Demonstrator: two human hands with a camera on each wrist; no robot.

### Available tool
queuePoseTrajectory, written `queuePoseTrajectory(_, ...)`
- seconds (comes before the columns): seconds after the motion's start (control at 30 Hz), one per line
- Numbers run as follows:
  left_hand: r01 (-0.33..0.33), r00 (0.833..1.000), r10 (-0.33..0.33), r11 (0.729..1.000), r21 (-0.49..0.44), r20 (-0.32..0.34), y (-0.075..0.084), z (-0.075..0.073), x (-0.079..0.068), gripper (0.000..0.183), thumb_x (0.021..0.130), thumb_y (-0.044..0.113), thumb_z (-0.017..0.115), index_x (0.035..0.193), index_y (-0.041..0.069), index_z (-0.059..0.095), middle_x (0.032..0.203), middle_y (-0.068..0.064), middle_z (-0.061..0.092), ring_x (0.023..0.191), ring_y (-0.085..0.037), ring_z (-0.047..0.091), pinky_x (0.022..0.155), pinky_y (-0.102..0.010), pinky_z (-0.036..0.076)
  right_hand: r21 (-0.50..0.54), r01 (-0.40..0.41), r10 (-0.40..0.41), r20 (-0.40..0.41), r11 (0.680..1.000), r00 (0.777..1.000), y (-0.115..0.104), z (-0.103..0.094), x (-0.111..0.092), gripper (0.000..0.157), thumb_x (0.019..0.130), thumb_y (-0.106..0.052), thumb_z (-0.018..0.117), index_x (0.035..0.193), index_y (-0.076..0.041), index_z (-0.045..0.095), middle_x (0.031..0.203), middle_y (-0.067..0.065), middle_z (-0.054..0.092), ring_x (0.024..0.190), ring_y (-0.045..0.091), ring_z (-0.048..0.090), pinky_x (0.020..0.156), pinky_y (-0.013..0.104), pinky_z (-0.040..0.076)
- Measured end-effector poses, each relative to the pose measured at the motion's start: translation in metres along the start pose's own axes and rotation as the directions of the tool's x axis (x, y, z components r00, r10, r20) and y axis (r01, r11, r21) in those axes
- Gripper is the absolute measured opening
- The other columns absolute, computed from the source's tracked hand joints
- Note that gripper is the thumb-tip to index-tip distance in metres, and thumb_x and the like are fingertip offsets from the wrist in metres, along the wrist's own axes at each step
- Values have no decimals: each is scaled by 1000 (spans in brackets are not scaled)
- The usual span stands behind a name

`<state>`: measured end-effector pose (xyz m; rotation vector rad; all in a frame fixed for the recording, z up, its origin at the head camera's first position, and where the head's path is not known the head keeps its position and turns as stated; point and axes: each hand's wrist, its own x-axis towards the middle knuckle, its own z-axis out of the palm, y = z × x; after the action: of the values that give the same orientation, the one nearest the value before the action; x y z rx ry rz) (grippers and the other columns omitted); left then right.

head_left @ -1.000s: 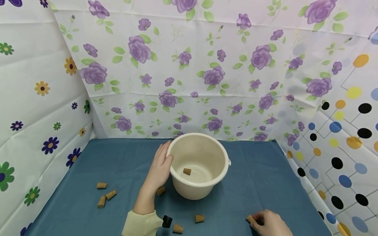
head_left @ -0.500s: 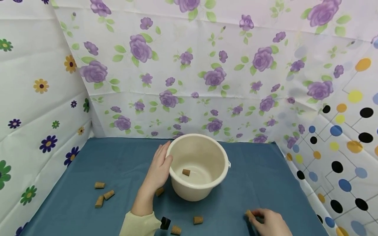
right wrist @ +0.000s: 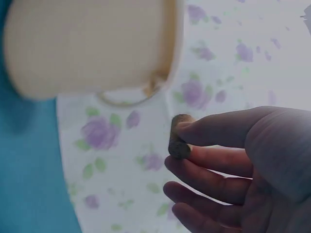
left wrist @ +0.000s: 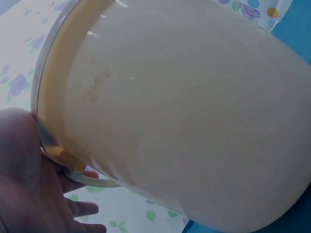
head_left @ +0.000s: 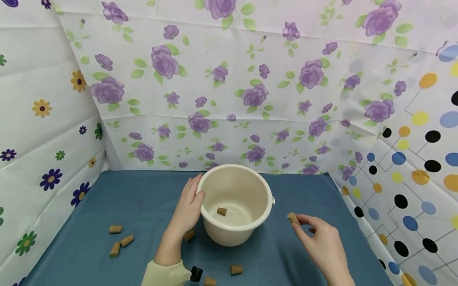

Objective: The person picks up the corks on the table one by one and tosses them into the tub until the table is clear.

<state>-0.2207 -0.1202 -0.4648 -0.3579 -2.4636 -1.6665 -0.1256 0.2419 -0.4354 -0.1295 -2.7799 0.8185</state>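
A cream plastic bucket (head_left: 229, 237) stands upright on the blue cloth, with one cork (head_left: 222, 211) lying on its bottom. My left hand (head_left: 187, 208) rests against the bucket's left rim, its fingers straight along the outside. In the left wrist view those fingers (left wrist: 82, 208) extend past the rim, close to the bucket's handle (left wrist: 95, 181). To the right of the bucket, my right hand (head_left: 320, 240) pinches another cork (head_left: 292, 218) between thumb and fingers, raised off the cloth. The right wrist view shows this cork (right wrist: 180, 137) at the fingertips, with the other fingers loosely spread.
Three corks (head_left: 115, 249) lie grouped at the left of the blue cloth (head_left: 150, 190). One cork (head_left: 189, 235) sits beside my left forearm, and two more corks (head_left: 236, 270) lie in front of the bucket. Patterned sheets (head_left: 229, 99) enclose the back and sides.
My right hand has lifted the cork off the cloth and brought it forward, up and slightly left toward the bucket. My left hand stays at the rim. The head view has shifted slightly.
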Motion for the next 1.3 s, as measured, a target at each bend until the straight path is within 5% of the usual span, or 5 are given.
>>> queuePoseTrajectory(0.23, -2, 1000, 2, 1000, 9, -7, 1, -1, -1, 58, 114, 22, 42, 170, 10, 31, 174, -11, 28, 165, -33, 4, 127, -67, 6, 94, 160, -139, -199, 983, 970, -29, 2, 7, 24, 96, -28, 84, 118, -17, 83, 110, -1, 79, 101, 21, 74, 83, 43, 64)
queuePoseTrajectory(0.5, 7, 1000, -7, 1000, 16, -12, 1, -4, -4, 59, 114, 25, 41, 170, 10, 30, 175, -11, 27, 165, -33, 4, 127, -68, 6, 204, 261, -194, -299, 944, 934, -59, 6, 18, 26, 94, -24, 86, 119, -16, 83, 112, -4, 79, 101, 12, 74, 78, 29, 62)
queuePoseTrajectory(0.87, 8, 1000, -8, 1000, 15, -3, -1, -4, -7, 58, 115, 27, 39, 170, 11, 30, 175, -11, 26, 164, -34, 3, 126, -71, 5, 335, 335, -229, -318, 881, 920, -82, 20, 20, 23, 94, -21, 85, 118, -18, 84, 109, -7, 79, 99, 12, 74, 75, 27, 62)
queuePoseTrajectory(1.3, 3, 1000, -3, 1000, 24, -1, 3, -1, -4, 58, 115, 24, 40, 170, 9, 31, 175, -12, 27, 164, -34, 3, 126, -70, 5, 305, 359, -272, -295, 882, 916, -79, 22, 28, 24, 94, -21, 86, 117, -15, 84, 111, -3, 79, 99, 13, 74, 75, 30, 62)
